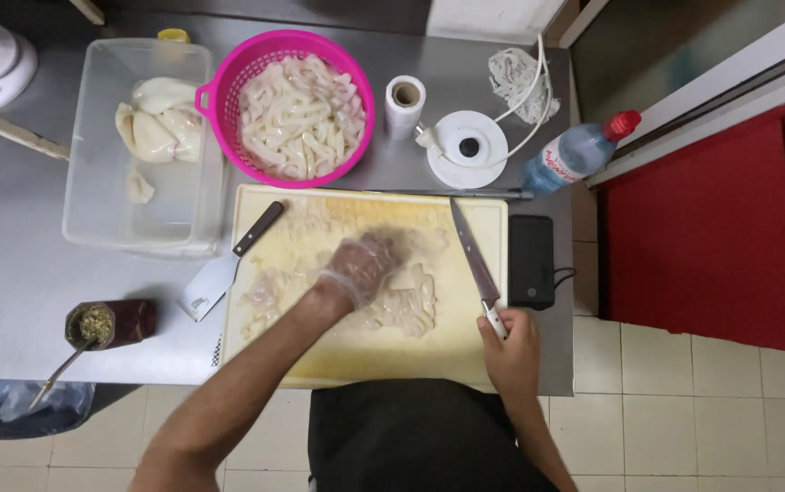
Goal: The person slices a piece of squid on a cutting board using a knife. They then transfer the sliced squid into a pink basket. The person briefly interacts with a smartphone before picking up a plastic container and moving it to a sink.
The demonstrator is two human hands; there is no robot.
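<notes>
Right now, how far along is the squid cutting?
Done: the pink basket is heaped with cut strips. In hand: the gloved left hand gathers strips on the cutting board, and the right hand holds the knife. Left: whole squid pieces sit in the clear tub.

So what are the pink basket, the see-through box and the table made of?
The pink basket looks like plastic: bright colour, moulded handle, slotted wall. The see-through box is probably clear plastic, since its contents show through. The table seems to be stainless steel: grey, smooth, dull shine.
</notes>
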